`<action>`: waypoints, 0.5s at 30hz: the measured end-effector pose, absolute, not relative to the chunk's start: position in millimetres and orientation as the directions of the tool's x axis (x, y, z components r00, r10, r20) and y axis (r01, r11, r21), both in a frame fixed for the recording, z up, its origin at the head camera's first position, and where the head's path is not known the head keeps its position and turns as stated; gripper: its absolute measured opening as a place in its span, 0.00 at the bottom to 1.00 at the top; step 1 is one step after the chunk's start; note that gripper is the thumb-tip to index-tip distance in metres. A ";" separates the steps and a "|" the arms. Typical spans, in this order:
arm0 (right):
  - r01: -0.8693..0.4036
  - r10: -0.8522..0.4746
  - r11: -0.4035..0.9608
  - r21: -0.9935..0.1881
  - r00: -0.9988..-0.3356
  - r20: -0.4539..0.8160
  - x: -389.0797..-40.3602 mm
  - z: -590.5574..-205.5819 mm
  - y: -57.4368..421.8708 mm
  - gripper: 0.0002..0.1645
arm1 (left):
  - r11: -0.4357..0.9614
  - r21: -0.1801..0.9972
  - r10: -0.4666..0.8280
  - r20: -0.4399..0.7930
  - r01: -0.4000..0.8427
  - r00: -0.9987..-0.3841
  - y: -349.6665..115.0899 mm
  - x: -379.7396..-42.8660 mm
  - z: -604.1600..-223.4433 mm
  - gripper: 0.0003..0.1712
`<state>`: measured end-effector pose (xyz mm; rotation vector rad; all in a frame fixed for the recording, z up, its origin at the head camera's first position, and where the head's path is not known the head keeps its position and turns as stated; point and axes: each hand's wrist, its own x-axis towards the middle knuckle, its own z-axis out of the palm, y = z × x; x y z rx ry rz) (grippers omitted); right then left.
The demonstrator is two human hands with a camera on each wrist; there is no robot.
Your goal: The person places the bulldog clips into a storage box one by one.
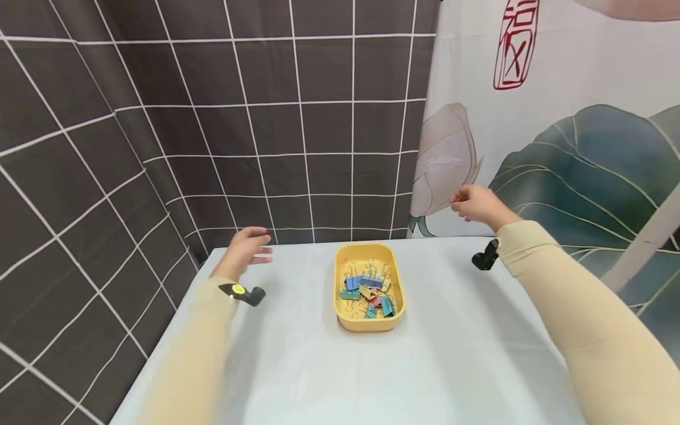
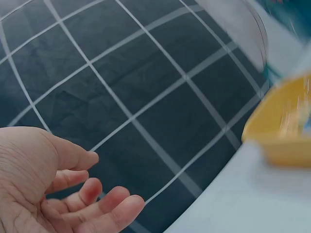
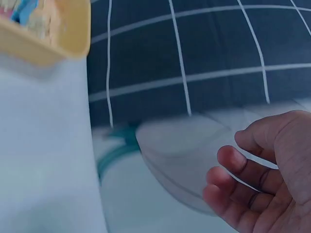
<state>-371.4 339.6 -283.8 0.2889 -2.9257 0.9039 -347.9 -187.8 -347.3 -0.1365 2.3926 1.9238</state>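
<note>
A yellow tray (image 1: 344,319) stands on the white table and holds several binder clips (image 1: 370,283) in blue, teal, yellow and red. To its left my left hand (image 1: 247,251) hovers above the table, fingers loosely bent and holding nothing; the left wrist view shows the same hand (image 2: 73,189) with thumb and fingers apart. My right hand (image 1: 474,203) is raised to the right of the tray, higher than the left. In the right wrist view its fingers curl loosely (image 3: 262,179) with nothing between them. Neither hand touches the tray.
A white cloth covers the table (image 1: 297,366). Behind and to the left hangs a dark curtain (image 1: 265,130) with a white grid. At the right is a pale hanging (image 1: 467,59) printed with lotus leaves and a red seal.
</note>
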 end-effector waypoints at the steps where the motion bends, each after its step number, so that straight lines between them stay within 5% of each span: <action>1: -0.202 -0.164 0.832 -0.516 -0.979 0.119 -369.8 -279.3 344.1 0.11 | 0.268 0.958 -0.032 -0.098 -0.103 -0.995 -193.5 -347.5 -340.8 0.29; 5: -0.216 -0.187 0.919 -0.331 -0.975 0.118 -364.8 -266.6 361.8 0.14 | 0.600 0.799 -0.017 -0.032 -0.036 -0.999 -213.3 -345.2 -319.9 0.31; 9: -0.196 -0.187 0.972 -0.129 -0.980 0.074 -357.7 -261.3 379.9 0.24 | 0.881 0.473 0.024 0.012 0.027 -1.000 -224.9 -340.4 -306.7 0.39; 15: -0.156 -0.156 0.988 0.016 -0.988 -0.003 -343.0 -263.7 405.2 0.47 | 0.962 0.273 0.034 -0.049 0.019 -0.998 -232.0 -329.4 -298.6 0.57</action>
